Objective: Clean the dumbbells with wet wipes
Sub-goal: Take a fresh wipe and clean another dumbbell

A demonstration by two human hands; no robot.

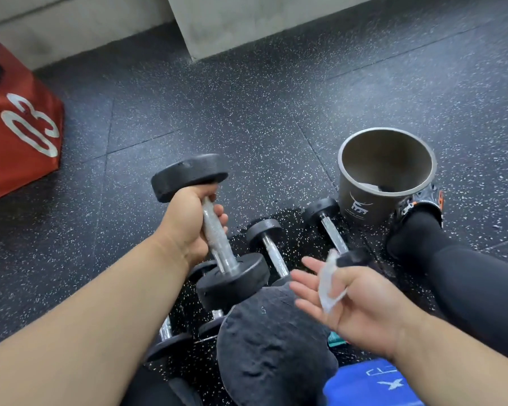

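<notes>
My left hand grips the chrome handle of a black dumbbell, held off the floor and tilted, one head up at the far end. My right hand is palm up with a crumpled white wet wipe pinched under the thumb, fingers stretched out. Two more dumbbells lie on the floor: one in the middle, another by the bin. Further dumbbells lie below my left forearm, partly hidden.
A grey bin stands at the right with some white material inside. My leg in black with a shoe lies beside it. A red box marked 03 stands far left. A concrete pillar rises at the back.
</notes>
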